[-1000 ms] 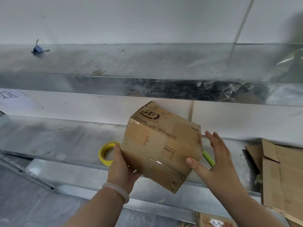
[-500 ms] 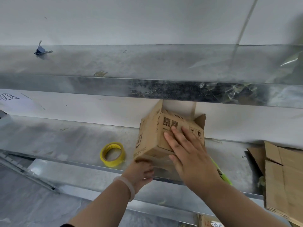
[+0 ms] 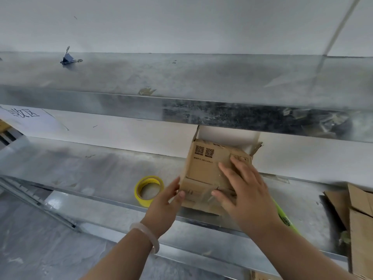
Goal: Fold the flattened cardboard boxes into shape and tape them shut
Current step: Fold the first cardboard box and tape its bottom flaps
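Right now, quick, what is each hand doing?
Left hand: open, fingers against the left edge of the box.
Right hand: open, flat on the box's front.

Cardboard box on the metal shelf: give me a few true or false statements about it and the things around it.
1. The right hand lies flat on the cardboard box. True.
2. The yellow tape roll sits right of the box. False: it lies to its left.
3. The left hand holds the tape roll. False: it touches the box's lower left corner.
4. Flattened cardboard lies at the right end of the shelf. True.
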`<state>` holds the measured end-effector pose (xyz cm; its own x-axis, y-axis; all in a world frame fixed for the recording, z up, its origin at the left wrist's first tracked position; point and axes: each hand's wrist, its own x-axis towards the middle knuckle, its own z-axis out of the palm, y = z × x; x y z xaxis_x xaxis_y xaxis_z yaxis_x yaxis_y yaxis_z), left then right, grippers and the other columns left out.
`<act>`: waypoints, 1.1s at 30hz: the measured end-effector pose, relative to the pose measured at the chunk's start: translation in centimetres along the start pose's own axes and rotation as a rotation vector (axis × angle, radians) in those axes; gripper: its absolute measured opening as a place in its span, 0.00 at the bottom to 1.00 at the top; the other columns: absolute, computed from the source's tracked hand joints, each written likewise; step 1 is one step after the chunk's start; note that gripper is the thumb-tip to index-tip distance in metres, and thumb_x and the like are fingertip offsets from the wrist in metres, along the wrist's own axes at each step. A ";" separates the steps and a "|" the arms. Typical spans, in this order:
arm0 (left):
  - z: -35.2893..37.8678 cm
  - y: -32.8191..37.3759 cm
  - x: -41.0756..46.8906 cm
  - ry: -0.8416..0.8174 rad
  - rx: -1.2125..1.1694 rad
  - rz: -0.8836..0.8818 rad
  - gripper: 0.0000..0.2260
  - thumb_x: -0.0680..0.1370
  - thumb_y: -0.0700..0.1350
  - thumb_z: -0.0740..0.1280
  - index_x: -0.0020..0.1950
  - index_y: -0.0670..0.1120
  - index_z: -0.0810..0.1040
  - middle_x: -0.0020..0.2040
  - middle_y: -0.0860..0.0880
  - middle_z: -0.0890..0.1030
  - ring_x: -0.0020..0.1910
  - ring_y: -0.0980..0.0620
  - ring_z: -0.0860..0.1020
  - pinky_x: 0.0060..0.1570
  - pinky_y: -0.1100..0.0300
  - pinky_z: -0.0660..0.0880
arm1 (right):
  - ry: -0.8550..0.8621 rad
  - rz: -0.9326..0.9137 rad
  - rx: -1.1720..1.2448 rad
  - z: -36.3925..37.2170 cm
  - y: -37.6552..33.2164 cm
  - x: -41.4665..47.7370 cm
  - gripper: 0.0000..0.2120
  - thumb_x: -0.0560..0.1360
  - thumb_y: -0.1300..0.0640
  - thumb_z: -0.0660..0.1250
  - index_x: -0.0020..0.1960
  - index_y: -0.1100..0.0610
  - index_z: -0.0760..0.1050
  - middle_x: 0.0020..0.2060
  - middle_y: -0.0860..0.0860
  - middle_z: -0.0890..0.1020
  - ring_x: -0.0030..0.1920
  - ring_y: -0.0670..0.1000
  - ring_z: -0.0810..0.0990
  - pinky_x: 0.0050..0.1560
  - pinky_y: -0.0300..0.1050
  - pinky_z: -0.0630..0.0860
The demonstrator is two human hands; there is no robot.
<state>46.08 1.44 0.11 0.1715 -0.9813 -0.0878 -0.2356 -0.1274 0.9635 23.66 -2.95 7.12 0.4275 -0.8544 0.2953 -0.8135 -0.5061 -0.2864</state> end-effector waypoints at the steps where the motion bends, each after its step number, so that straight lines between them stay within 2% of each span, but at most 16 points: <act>1: -0.2 0.1 0.2 -0.040 0.033 0.004 0.19 0.78 0.58 0.62 0.68 0.58 0.72 0.56 0.57 0.81 0.60 0.62 0.76 0.61 0.62 0.70 | -0.052 -0.014 0.016 0.3 -0.2 -0.1 0.31 0.76 0.36 0.62 0.76 0.45 0.64 0.77 0.49 0.61 0.77 0.50 0.53 0.74 0.53 0.54; 2: -0.3 0.2 0.5 -0.055 0.015 -0.016 0.12 0.81 0.53 0.61 0.63 0.58 0.75 0.50 0.55 0.82 0.54 0.65 0.77 0.57 0.66 0.70 | -0.107 -0.027 0.015 0.5 -0.4 0.0 0.30 0.77 0.38 0.61 0.77 0.43 0.60 0.78 0.47 0.57 0.77 0.48 0.48 0.74 0.49 0.50; 4: -0.6 0.0 0.9 -0.078 -0.033 -0.126 0.11 0.83 0.44 0.60 0.55 0.59 0.77 0.44 0.54 0.82 0.48 0.63 0.75 0.52 0.65 0.71 | -0.113 -0.060 -0.008 0.5 -0.9 0.4 0.27 0.78 0.40 0.59 0.75 0.43 0.63 0.78 0.47 0.59 0.77 0.47 0.51 0.73 0.49 0.51; 6: -1.2 -1.0 1.1 -0.101 -0.080 -0.196 0.12 0.81 0.42 0.63 0.58 0.59 0.76 0.53 0.56 0.81 0.51 0.60 0.75 0.54 0.60 0.71 | -0.074 -0.066 -0.022 0.2 -1.3 0.8 0.24 0.75 0.41 0.60 0.69 0.45 0.73 0.72 0.50 0.70 0.73 0.50 0.61 0.70 0.56 0.63; 8: -2.6 -2.5 1.4 0.022 -0.006 -0.168 0.17 0.77 0.41 0.67 0.64 0.56 0.73 0.63 0.50 0.76 0.58 0.55 0.75 0.59 0.59 0.70 | -0.077 -0.056 -0.061 0.3 -1.1 1.0 0.24 0.74 0.40 0.57 0.66 0.46 0.76 0.70 0.50 0.74 0.72 0.52 0.64 0.70 0.60 0.67; 10: -4.6 -4.1 1.3 0.138 0.372 -0.150 0.22 0.77 0.39 0.66 0.70 0.51 0.70 0.65 0.51 0.72 0.66 0.50 0.71 0.62 0.59 0.67 | -0.074 -0.056 -0.090 0.1 -1.1 0.7 0.25 0.74 0.38 0.56 0.67 0.45 0.75 0.70 0.49 0.73 0.74 0.52 0.65 0.73 0.59 0.62; 12: -6.7 -5.5 1.0 0.206 0.795 -0.087 0.25 0.74 0.41 0.67 0.71 0.49 0.71 0.66 0.52 0.73 0.68 0.47 0.70 0.63 0.55 0.68 | -0.050 -0.069 -0.085 -0.1 -1.3 0.4 0.26 0.74 0.38 0.58 0.69 0.46 0.73 0.71 0.48 0.71 0.74 0.52 0.65 0.74 0.58 0.57; 14: -8.4 -7.1 0.8 0.160 1.032 0.055 0.23 0.64 0.44 0.74 0.60 0.51 0.81 0.57 0.53 0.80 0.62 0.48 0.74 0.59 0.48 0.72 | -0.052 -0.081 -0.072 -0.3 -1.9 0.0 0.26 0.74 0.38 0.58 0.70 0.46 0.71 0.71 0.48 0.71 0.75 0.51 0.64 0.74 0.56 0.55; 16: -9.5 -8.6 1.0 0.150 1.140 0.208 0.20 0.56 0.45 0.80 0.46 0.53 0.83 0.45 0.54 0.82 0.55 0.51 0.73 0.59 0.46 0.68 | -0.051 -0.082 -0.063 -0.2 -2.3 -0.1 0.26 0.74 0.39 0.58 0.70 0.46 0.71 0.71 0.48 0.72 0.75 0.50 0.63 0.75 0.54 0.54; 17: -9.7 -8.8 1.3 0.156 1.138 0.267 0.17 0.57 0.46 0.80 0.43 0.54 0.82 0.42 0.55 0.81 0.53 0.51 0.73 0.60 0.47 0.65 | -0.044 -0.082 -0.061 -0.2 -2.5 -0.2 0.26 0.74 0.40 0.58 0.69 0.47 0.71 0.70 0.48 0.72 0.74 0.50 0.63 0.75 0.53 0.54; 19: -9.9 -7.5 1.4 0.198 1.069 0.345 0.07 0.67 0.49 0.70 0.45 0.55 0.79 0.42 0.55 0.81 0.51 0.51 0.77 0.63 0.48 0.62 | -0.027 -0.074 -0.038 -0.4 -3.2 0.0 0.25 0.75 0.41 0.58 0.70 0.47 0.71 0.70 0.48 0.72 0.74 0.50 0.63 0.74 0.53 0.55; 21: -9.8 -5.7 1.4 0.250 0.960 0.398 0.08 0.72 0.51 0.61 0.49 0.55 0.76 0.44 0.55 0.81 0.49 0.50 0.79 0.63 0.48 0.65 | 0.012 -0.088 -0.003 -0.9 -4.1 0.6 0.24 0.76 0.43 0.58 0.69 0.48 0.71 0.69 0.47 0.73 0.74 0.50 0.64 0.74 0.52 0.59; 24: -9.5 -0.8 1.1 0.289 0.783 0.525 0.07 0.76 0.51 0.60 0.53 0.54 0.72 0.46 0.54 0.81 0.46 0.51 0.78 0.59 0.49 0.71 | 0.005 -0.123 0.073 -1.5 -6.4 1.8 0.22 0.79 0.45 0.56 0.70 0.48 0.71 0.68 0.44 0.73 0.72 0.44 0.64 0.71 0.46 0.64; 29: -9.1 6.2 0.0 0.242 0.706 0.706 0.08 0.79 0.51 0.59 0.56 0.53 0.71 0.51 0.54 0.79 0.51 0.52 0.76 0.65 0.46 0.69 | -0.114 -0.137 0.239 -2.4 -9.8 4.4 0.25 0.82 0.43 0.54 0.78 0.39 0.54 0.68 0.29 0.57 0.65 0.26 0.47 0.66 0.25 0.44; 31: -8.8 7.8 -0.6 0.224 0.722 0.746 0.07 0.79 0.51 0.59 0.56 0.54 0.71 0.52 0.54 0.79 0.53 0.53 0.76 0.66 0.48 0.67 | -0.080 -0.125 0.269 -2.5 -10.3 5.0 0.26 0.81 0.45 0.59 0.77 0.41 0.57 0.65 0.31 0.60 0.62 0.26 0.51 0.63 0.23 0.48; 33: -8.6 8.6 -1.0 0.210 0.748 0.774 0.08 0.79 0.51 0.59 0.56 0.54 0.71 0.52 0.54 0.79 0.53 0.53 0.76 0.68 0.49 0.65 | 0.016 -0.085 0.339 -2.4 -10.3 5.2 0.22 0.79 0.48 0.66 0.72 0.46 0.69 0.62 0.36 0.70 0.59 0.29 0.59 0.60 0.19 0.53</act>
<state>52.13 2.56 10.62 -0.1301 -0.7986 0.5877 -0.8586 0.3872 0.3360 33.30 -1.86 13.79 0.4800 -0.8068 0.3445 -0.5971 -0.5881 -0.5455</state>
